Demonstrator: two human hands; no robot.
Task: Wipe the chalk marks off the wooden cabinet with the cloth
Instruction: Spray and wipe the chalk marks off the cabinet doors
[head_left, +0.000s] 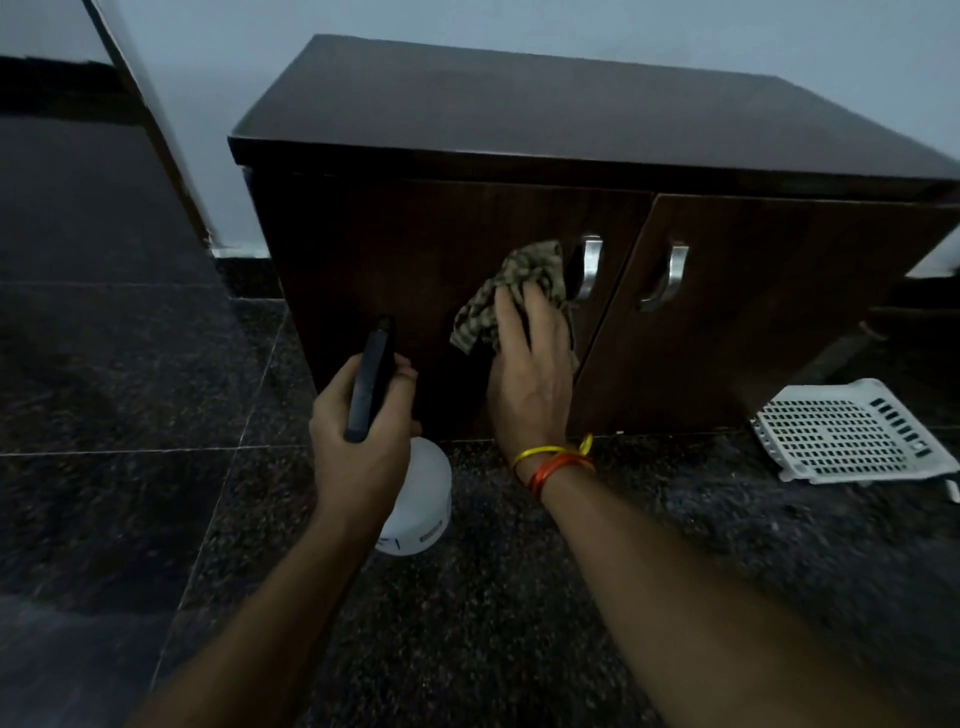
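Pressing cloth against cabinet door, right hand, left hand gripping spray bottle

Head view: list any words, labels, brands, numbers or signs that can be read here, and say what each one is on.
No text in this picture can be read.
White spray bottle held by the left hand: small dark marks and a grey patch near its base, too small and blurred to read.
Cloth under the right hand: a woven pattern only, no lettering.
Wooden cabinet, its door handles and the white plastic tray: no print visible.
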